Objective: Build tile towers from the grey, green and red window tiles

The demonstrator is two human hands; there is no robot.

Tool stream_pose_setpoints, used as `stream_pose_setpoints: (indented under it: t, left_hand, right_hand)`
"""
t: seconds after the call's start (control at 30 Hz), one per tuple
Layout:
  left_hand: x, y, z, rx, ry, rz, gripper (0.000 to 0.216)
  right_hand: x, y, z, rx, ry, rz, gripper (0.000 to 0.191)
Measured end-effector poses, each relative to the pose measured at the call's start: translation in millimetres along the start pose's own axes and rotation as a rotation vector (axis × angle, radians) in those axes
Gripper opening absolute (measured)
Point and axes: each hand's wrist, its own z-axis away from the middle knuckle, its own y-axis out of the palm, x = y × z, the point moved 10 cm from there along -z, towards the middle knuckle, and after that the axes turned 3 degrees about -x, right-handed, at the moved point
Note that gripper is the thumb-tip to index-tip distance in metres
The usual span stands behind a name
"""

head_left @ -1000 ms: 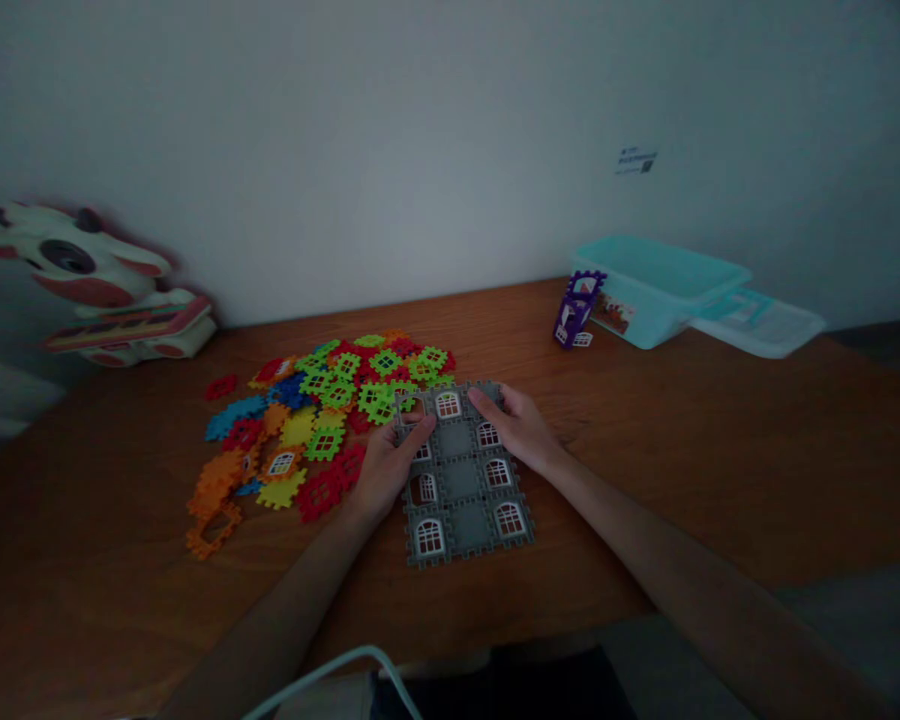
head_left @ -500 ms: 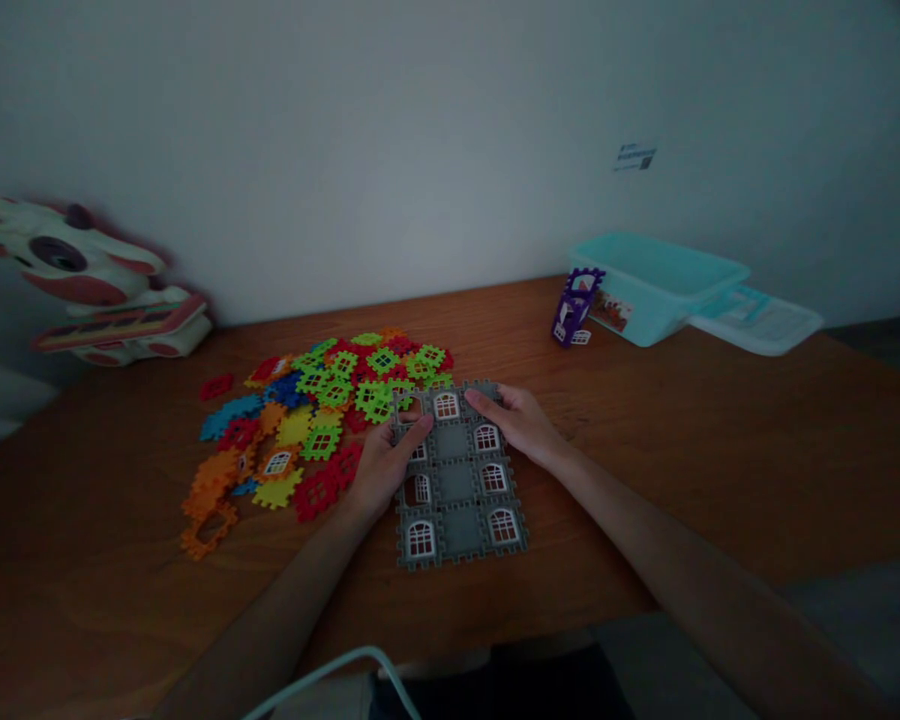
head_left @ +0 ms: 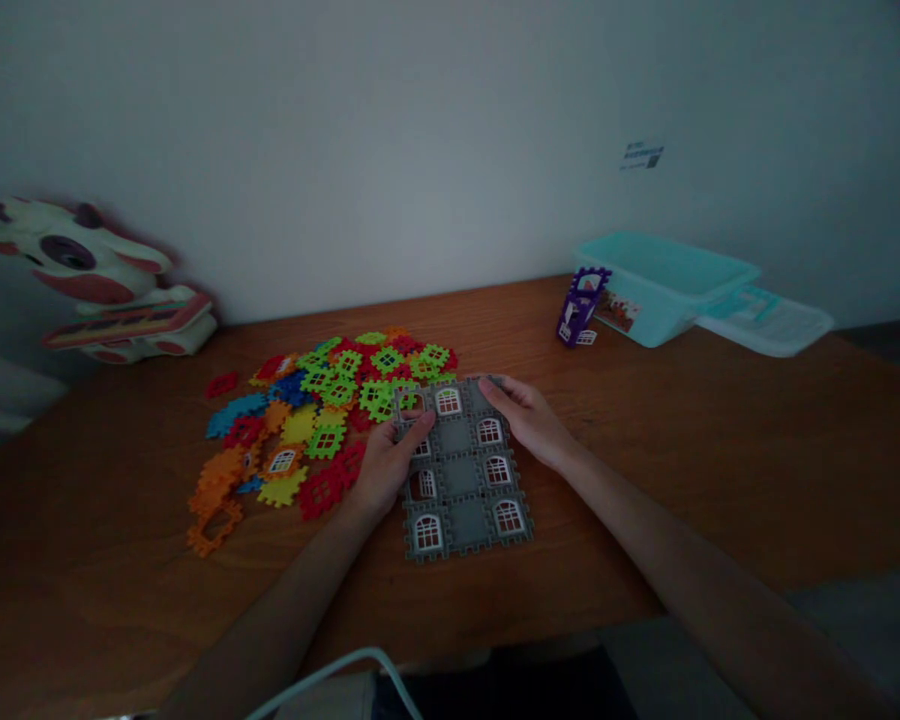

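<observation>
A grey panel [head_left: 461, 480] of interlocked square tiles with white arched windows lies flat on the wooden table [head_left: 682, 440]. My left hand [head_left: 388, 462] rests on its left side, thumb pressed on a tile near the top. My right hand [head_left: 529, 420] grips the panel's upper right edge, fingers curled over it. Left of the panel sits a loose pile of coloured tiles [head_left: 315, 405] in green, red, orange, blue and yellow.
A teal plastic box [head_left: 664, 285] and its lid [head_left: 769, 320] stand at the back right, with a small purple tile build [head_left: 581, 308] beside them. A white and red toy [head_left: 97, 285] sits at the back left against the wall. A pale cable [head_left: 330, 670] crosses the near edge.
Both hands have stayed on the grey panel; only small shifts of the panel and of the view show between frames.
</observation>
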Motion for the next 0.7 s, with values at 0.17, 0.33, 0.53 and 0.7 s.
stream_pose_setpoints:
  t: [0.17, 0.33, 0.53, 0.7]
  left_hand:
    - [-0.2, -1.2, -0.3, -0.016, -0.002, 0.001, 0.052]
    - [-3.4, 1.4, 0.8, 0.005, 0.012, -0.027, 0.052]
    - [-4.7, 2.5, 2.9, 0.005, 0.012, -0.048, 0.052]
    - [-3.8, -2.1, 2.2, -0.039, 0.008, -0.006, 0.051]
  right_hand:
    - [-7.7, 5.8, 2.2, 0.054, 0.055, 0.004, 0.037]
    - [-8.1, 7.8, 4.4, 0.09, 0.104, 0.035, 0.039]
    - [-8.7, 6.0, 3.3, 0.091, 0.083, 0.049, 0.039]
    - [-7.2, 9.4, 3.9, 0.137, 0.082, 0.046, 0.039]
